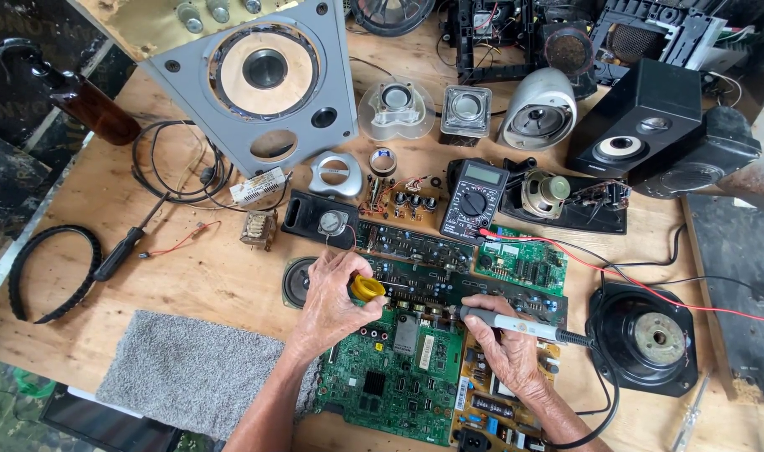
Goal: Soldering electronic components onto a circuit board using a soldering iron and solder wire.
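My left hand (331, 303) grips a small yellow spool of solder (367, 289) over the top edge of a large green circuit board (390, 381). My right hand (506, 343) holds a grey soldering iron (516, 325) like a pen, its tip pointing left toward the spool, about at the board's upper edge. The iron's black cord (604, 402) loops off to the right and down. A long dark circuit board (449, 285) lies just behind both hands.
A grey speaker cabinet (264, 84) stands at the back left, black speakers (650, 125) at the back right. A multimeter (474, 199) with red lead, a round speaker driver (645, 335), a grey cloth (193, 372) and a screwdriver (122, 247) lie around.
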